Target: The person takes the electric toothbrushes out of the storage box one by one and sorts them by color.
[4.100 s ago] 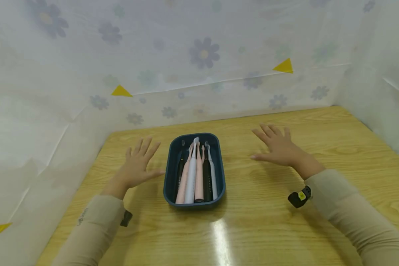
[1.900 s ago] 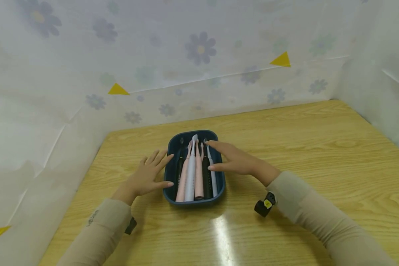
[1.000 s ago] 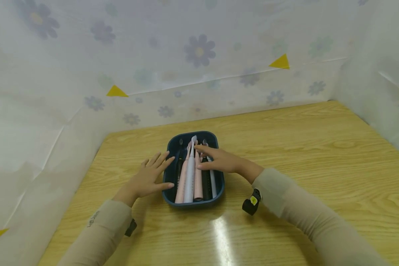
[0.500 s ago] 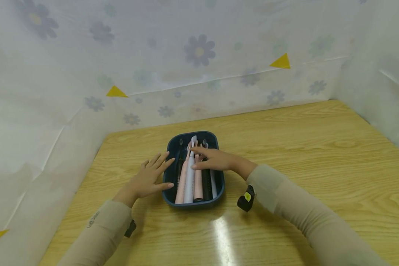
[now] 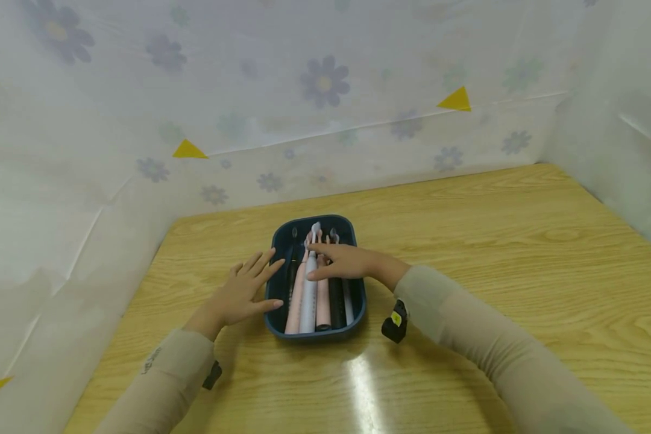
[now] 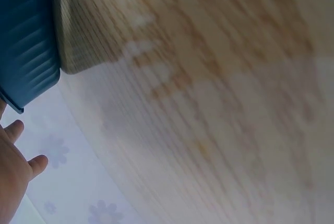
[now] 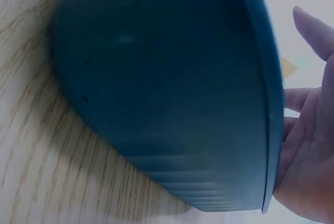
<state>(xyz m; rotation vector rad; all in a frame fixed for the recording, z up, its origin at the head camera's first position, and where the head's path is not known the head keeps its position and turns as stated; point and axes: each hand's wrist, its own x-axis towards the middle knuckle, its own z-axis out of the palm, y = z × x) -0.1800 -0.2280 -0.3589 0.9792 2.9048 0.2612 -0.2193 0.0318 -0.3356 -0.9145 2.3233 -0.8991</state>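
A dark blue tray holds several electric toothbrushes lying lengthwise. A white toothbrush lies at the centre, between a pink toothbrush and another pink toothbrush. On the right side is a black toothbrush, with a second white toothbrush beside it. My left hand is spread at the tray's left rim, fingertips overlapping it. Above the brushes reaches my right hand, its thumb and forefinger apart near the central white toothbrush's neck. The right wrist view shows this hand over the rim, holding nothing.
The tray stands on a wood-grain table. Behind it hangs a white flower-print sheet with a yellow triangle on it. White sheeting also closes off the left and right sides.
My right hand has come in from the right of the tray to over the central toothbrushes, drifting slightly left lately. The left hand moved to the left rim and stays there.
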